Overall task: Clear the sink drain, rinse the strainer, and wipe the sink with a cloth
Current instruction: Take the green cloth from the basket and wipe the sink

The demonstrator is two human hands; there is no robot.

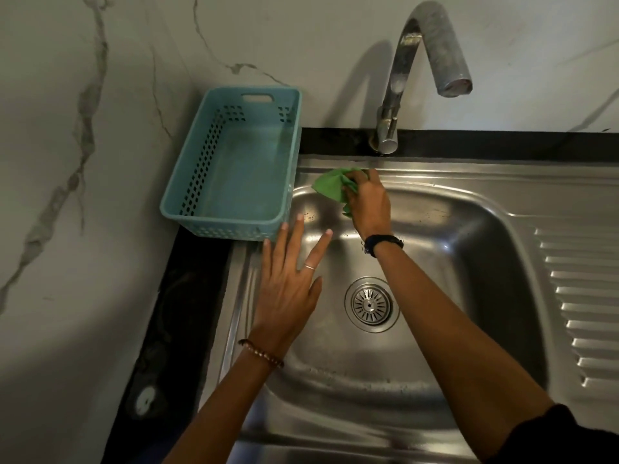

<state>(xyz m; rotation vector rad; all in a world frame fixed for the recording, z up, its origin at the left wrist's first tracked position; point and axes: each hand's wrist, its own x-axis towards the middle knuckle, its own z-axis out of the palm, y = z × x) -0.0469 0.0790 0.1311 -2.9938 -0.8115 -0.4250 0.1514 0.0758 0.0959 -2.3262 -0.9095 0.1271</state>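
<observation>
A stainless steel sink (469,249) fills the middle of the view. Its round metal strainer (371,304) sits in the drain at the basin's bottom. My right hand (368,205) is shut on a crumpled green cloth (330,185) and presses it against the basin's far left corner, just below the back rim. My left hand (288,289) hovers flat with its fingers spread over the basin's left edge, holding nothing.
A teal plastic basket (231,162) stands on the black counter at the sink's far left corner, close to my left fingertips. A curved metal tap (422,61) rises behind the basin; no water runs. The ribbed drainboard (582,313) lies to the right.
</observation>
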